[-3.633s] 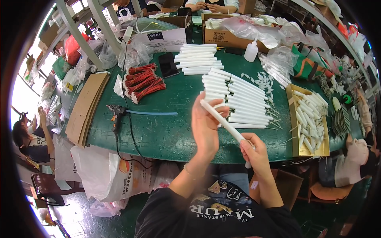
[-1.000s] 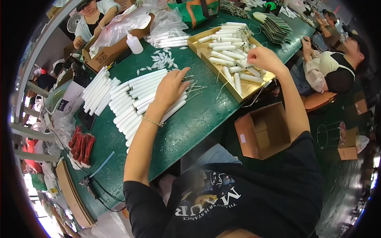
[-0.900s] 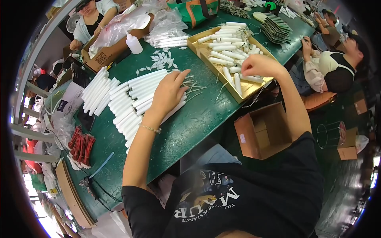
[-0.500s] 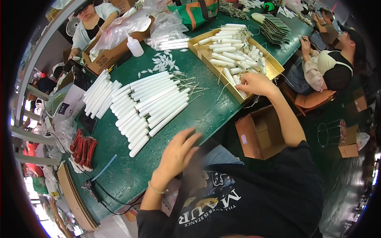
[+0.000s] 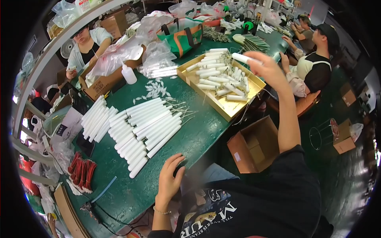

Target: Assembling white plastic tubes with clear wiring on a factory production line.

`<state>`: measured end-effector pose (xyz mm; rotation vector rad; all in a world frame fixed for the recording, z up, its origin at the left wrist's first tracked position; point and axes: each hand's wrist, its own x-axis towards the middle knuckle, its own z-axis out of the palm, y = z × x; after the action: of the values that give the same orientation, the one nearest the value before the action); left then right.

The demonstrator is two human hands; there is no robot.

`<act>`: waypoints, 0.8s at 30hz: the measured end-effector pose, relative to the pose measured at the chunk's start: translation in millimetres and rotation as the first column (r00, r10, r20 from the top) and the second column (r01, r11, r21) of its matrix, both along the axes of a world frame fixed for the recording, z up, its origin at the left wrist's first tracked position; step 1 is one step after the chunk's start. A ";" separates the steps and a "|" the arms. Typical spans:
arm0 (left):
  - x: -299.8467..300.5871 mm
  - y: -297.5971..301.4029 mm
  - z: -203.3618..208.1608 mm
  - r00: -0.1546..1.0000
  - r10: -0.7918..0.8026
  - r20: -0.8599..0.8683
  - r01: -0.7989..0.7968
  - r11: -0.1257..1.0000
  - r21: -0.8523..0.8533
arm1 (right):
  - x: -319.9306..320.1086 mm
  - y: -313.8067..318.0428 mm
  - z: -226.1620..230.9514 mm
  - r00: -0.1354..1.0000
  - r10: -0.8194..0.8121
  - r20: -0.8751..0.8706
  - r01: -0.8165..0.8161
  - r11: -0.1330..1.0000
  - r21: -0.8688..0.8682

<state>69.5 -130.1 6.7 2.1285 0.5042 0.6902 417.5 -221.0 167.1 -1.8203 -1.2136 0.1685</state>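
Observation:
My right hand (image 5: 266,70) is raised over the far right corner of a gold cardboard tray (image 5: 228,111). It grips a short white candle-like tube (image 5: 241,58) between thumb and fingers. Many similar short tubes (image 5: 217,79) with thin wires lie jumbled in that tray. At the table's near edge my left hand (image 5: 170,178) has loosely curved fingers apart from the thumb, with nothing seen in it. Rows of longer white candle-like sticks (image 5: 149,123) lie beyond it, thin wires trailing from their right ends. A second bundle of white sticks (image 5: 95,119) sits to their left.
Small white flame-shaped pieces (image 5: 154,89) are scattered beside a white squeeze bottle (image 5: 129,74). Red wire bundles (image 5: 82,172) lie at the left of the green table (image 5: 198,137). An open carton (image 5: 254,148) stands on the floor. Co-workers (image 5: 315,65) sit around the table.
My right hand has come up out of the gold tray with a white tube in it. My left hand has dropped slightly nearer the table edge. The view has shifted.

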 end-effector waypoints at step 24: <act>11.5 -9.6 37.6 0.838 0.270 0.474 0.208 0.645 -0.735 | -149.9 1.4 -100.5 0.421 0.656 -0.626 -0.840 0.542 0.003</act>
<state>81.0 -139.7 44.3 1.0309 0.4053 0.8685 267.6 -219.6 66.7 -1.1288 -1.5290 1.4227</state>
